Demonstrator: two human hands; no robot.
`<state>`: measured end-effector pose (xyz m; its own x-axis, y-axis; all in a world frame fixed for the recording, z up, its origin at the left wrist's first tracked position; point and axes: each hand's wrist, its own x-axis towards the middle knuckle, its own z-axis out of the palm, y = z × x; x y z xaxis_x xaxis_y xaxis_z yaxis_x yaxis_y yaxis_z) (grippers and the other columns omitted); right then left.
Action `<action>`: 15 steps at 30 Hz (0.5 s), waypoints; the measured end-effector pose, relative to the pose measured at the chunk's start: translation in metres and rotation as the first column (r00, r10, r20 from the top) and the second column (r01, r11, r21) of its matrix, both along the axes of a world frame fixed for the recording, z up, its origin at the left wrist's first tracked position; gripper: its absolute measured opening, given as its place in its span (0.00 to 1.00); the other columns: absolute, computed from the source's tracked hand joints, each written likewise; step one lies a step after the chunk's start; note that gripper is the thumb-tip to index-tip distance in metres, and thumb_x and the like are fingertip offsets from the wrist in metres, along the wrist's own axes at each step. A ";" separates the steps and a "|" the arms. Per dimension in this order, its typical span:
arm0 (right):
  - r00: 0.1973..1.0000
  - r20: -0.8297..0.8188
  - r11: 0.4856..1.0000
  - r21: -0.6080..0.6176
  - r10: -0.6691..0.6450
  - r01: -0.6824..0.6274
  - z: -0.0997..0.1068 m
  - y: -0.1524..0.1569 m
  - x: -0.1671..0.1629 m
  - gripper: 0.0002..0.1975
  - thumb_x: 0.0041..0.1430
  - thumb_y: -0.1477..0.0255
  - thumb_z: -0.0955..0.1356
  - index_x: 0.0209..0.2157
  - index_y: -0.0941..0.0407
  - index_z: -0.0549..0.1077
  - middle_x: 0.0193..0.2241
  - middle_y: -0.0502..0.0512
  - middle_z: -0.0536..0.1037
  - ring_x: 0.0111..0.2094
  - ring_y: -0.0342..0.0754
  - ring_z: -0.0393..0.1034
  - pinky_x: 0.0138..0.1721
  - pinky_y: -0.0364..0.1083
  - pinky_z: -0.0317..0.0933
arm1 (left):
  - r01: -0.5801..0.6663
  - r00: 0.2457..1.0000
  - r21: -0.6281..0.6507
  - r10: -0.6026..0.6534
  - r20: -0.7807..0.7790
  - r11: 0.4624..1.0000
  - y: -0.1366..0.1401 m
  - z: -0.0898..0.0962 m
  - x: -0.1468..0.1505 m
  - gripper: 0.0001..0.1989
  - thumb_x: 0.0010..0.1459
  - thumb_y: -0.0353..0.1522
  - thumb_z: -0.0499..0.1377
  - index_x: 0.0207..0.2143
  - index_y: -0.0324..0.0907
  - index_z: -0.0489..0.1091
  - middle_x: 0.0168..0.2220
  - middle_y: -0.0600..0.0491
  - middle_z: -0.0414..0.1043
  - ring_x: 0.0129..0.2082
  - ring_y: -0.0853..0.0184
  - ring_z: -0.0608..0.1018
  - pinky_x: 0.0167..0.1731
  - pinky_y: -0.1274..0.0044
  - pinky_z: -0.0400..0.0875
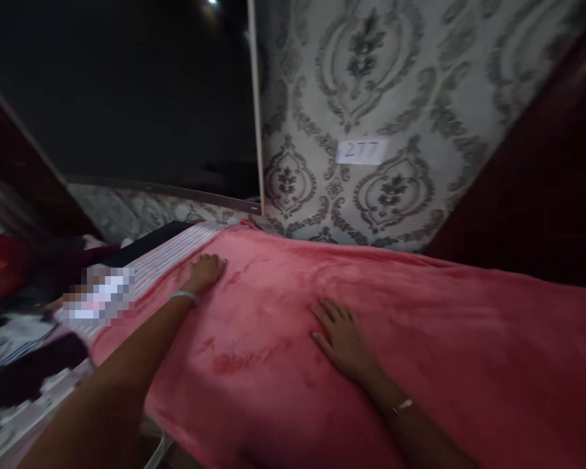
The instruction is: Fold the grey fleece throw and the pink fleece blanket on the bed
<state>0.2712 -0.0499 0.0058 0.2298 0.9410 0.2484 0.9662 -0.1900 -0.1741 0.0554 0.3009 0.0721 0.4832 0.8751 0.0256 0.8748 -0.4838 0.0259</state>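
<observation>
A pink plush blanket (273,312) lies spread over a long raised surface, with soft ripples and darker brushed patches in its pile. My left hand (206,270) rests on it near the far left part, fingers stretched toward the wall. Further right, my right hand (340,339) lies flat on the blanket with its fingers apart. Neither hand grips anything. Along the blanket's left side runs a striped cloth (176,254) in grey, white and pink. What supports the blanket is hidden beneath it.
Behind stands a patterned wall (293,124) with a paper label (361,151) reading 277. A large dark screen (127,98) hangs at the upper left. Blurred clothes (14,339) and a white rack-like object (29,410) are at the lower left. Part of the left is pixelated.
</observation>
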 end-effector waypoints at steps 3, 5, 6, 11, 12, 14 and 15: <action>0.998 -0.062 1.000 0.002 0.001 -0.001 0.012 0.001 -0.004 0.27 0.71 0.59 0.62 0.68 0.51 0.65 0.68 0.60 0.63 0.68 0.57 0.55 0.67 0.59 0.49 | 0.190 0.981 -0.003 -0.190 0.037 0.982 -0.039 0.002 0.048 0.33 0.70 0.43 0.40 0.70 0.36 0.56 0.72 0.34 0.51 0.73 0.47 0.54 0.65 0.49 0.54; 0.995 -0.095 1.000 0.029 0.010 -0.008 0.018 0.002 -0.003 0.29 0.70 0.55 0.64 0.67 0.50 0.65 0.68 0.59 0.64 0.68 0.57 0.56 0.67 0.59 0.49 | 0.361 0.932 -0.025 -0.359 0.053 0.932 -0.069 0.000 0.084 0.33 0.70 0.43 0.41 0.73 0.37 0.50 0.75 0.38 0.43 0.75 0.51 0.47 0.68 0.51 0.49; 0.995 -0.102 0.999 0.047 0.016 -0.011 0.020 0.002 -0.002 0.29 0.69 0.54 0.64 0.67 0.50 0.66 0.68 0.57 0.64 0.68 0.56 0.56 0.67 0.58 0.49 | 0.432 0.901 -0.042 -0.430 0.055 0.901 -0.083 0.000 0.102 0.34 0.70 0.42 0.42 0.73 0.37 0.49 0.75 0.39 0.42 0.75 0.51 0.46 0.69 0.52 0.47; 0.991 -0.131 0.996 0.084 0.019 -0.008 0.036 -0.018 0.020 0.24 0.69 0.60 0.61 0.64 0.38 0.67 0.64 0.39 0.69 0.65 0.46 0.61 0.66 0.49 0.53 | 0.555 0.832 -0.017 -0.555 0.008 0.831 -0.132 -0.008 0.162 0.32 0.71 0.40 0.41 0.72 0.35 0.53 0.74 0.37 0.46 0.74 0.49 0.51 0.67 0.49 0.49; 0.991 -0.136 0.995 0.094 -0.019 0.032 0.041 -0.028 0.031 0.24 0.68 0.62 0.61 0.64 0.36 0.67 0.63 0.37 0.71 0.64 0.46 0.63 0.65 0.49 0.55 | 0.553 0.833 0.008 -0.553 -0.017 0.833 -0.135 -0.011 0.167 0.31 0.71 0.39 0.40 0.72 0.36 0.53 0.74 0.38 0.47 0.74 0.50 0.52 0.67 0.48 0.50; 0.981 -0.117 0.980 0.113 -0.152 0.165 0.048 -0.057 0.062 0.24 0.67 0.65 0.62 0.63 0.35 0.69 0.60 0.38 0.74 0.64 0.47 0.65 0.64 0.48 0.57 | 0.543 0.840 0.054 -0.539 -0.064 0.838 -0.136 -0.017 0.173 0.31 0.71 0.38 0.37 0.72 0.36 0.53 0.73 0.40 0.48 0.74 0.51 0.53 0.66 0.49 0.51; 0.964 -0.097 0.959 0.115 -0.247 0.258 0.050 -0.075 0.081 0.23 0.67 0.65 0.62 0.62 0.37 0.71 0.60 0.41 0.74 0.64 0.48 0.64 0.64 0.48 0.57 | 0.537 0.843 0.066 -0.532 -0.080 0.841 -0.135 -0.020 0.174 0.32 0.71 0.38 0.35 0.72 0.37 0.52 0.74 0.42 0.48 0.74 0.52 0.52 0.67 0.50 0.51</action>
